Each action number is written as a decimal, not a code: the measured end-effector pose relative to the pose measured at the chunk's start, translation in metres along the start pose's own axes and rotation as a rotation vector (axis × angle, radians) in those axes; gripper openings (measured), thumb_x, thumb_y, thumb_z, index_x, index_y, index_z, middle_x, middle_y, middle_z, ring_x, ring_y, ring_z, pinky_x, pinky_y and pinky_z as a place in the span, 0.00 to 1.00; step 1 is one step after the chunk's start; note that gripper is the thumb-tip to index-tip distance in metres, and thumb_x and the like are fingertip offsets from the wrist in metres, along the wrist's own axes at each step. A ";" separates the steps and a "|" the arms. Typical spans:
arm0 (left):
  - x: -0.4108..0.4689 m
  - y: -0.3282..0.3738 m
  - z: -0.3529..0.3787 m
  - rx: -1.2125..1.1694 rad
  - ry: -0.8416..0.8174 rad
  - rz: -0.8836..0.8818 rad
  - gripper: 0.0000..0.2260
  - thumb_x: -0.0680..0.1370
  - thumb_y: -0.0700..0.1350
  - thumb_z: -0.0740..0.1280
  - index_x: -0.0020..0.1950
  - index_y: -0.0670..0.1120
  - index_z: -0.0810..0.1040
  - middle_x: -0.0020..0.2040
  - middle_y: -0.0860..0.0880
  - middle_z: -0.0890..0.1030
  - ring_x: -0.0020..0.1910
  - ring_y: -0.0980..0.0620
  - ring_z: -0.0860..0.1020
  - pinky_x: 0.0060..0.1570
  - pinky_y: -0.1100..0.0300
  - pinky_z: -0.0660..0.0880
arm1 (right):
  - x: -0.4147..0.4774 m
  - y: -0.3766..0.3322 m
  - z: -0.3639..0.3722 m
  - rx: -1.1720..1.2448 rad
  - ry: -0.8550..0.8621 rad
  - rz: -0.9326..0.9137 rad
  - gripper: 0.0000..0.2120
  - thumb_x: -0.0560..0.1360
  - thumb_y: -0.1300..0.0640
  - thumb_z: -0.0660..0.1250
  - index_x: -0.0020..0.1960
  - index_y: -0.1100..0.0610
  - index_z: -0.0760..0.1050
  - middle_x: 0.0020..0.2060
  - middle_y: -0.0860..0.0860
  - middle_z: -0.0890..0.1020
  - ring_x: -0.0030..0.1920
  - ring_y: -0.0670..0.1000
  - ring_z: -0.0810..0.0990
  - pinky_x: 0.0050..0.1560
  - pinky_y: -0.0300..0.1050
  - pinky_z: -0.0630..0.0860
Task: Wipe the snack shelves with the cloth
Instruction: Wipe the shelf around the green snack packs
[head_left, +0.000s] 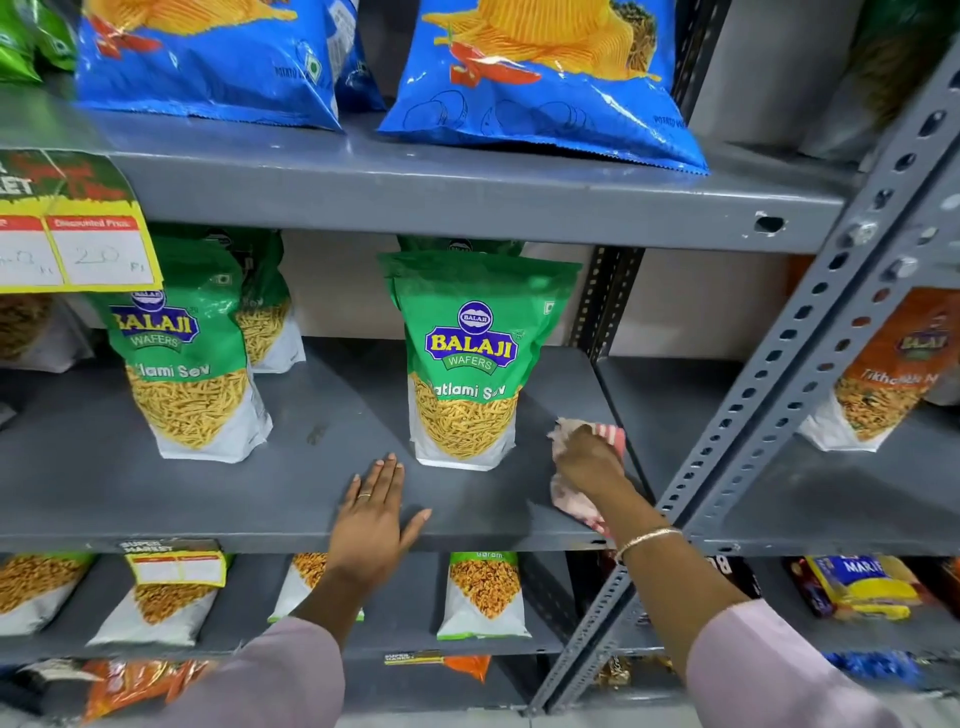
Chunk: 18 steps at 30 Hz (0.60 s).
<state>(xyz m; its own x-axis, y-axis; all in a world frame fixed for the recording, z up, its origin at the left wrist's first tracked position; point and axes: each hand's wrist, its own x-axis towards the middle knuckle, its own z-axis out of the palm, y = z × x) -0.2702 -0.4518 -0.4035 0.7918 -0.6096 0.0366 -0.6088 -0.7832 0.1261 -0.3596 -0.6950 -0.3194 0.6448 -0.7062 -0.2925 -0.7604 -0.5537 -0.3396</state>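
Note:
A grey metal snack shelf (208, 499) runs across the middle of the view. My right hand (587, 460) presses a pink and red striped cloth (571, 501) onto its right end, just right of a green Balaji Ratlami Sev pouch (467, 358). My left hand (376, 514) lies flat and open on the shelf's front edge, below and left of that pouch, holding nothing. A second green sev pouch (187, 364) stands further left, with another behind it.
Blue chip bags (540, 78) sit on the shelf above. A yellow price tag (78, 244) hangs at the upper left. A perforated grey upright (769, 395) slants right of my cloth hand. An orange pouch (893, 374) stands on the neighbouring shelf. More snack packs fill the lower shelves.

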 end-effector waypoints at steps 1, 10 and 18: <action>0.001 0.000 0.001 -0.008 0.008 0.005 0.54 0.57 0.70 0.16 0.76 0.44 0.44 0.78 0.46 0.47 0.76 0.50 0.45 0.74 0.54 0.41 | 0.000 -0.006 0.003 0.045 -0.044 -0.027 0.26 0.79 0.52 0.61 0.72 0.64 0.62 0.67 0.60 0.75 0.65 0.60 0.75 0.66 0.51 0.72; 0.004 -0.005 0.008 0.000 0.062 0.023 0.35 0.76 0.65 0.42 0.75 0.43 0.49 0.77 0.46 0.52 0.76 0.50 0.49 0.74 0.54 0.43 | 0.049 0.024 0.015 -0.263 0.192 -0.173 0.23 0.82 0.53 0.50 0.74 0.60 0.60 0.74 0.63 0.61 0.75 0.62 0.59 0.77 0.59 0.51; 0.006 -0.007 0.017 0.010 0.102 0.033 0.32 0.78 0.61 0.51 0.75 0.43 0.49 0.77 0.46 0.52 0.76 0.50 0.50 0.73 0.55 0.41 | 0.097 0.015 0.018 -0.279 0.240 -0.197 0.26 0.82 0.56 0.48 0.78 0.58 0.50 0.78 0.60 0.51 0.79 0.59 0.47 0.79 0.55 0.42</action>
<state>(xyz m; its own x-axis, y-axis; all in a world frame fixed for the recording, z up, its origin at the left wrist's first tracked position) -0.2625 -0.4520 -0.4209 0.7720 -0.6196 0.1416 -0.6345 -0.7646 0.1134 -0.3076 -0.7637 -0.3690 0.7690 -0.6390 -0.0182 -0.6371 -0.7638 -0.1033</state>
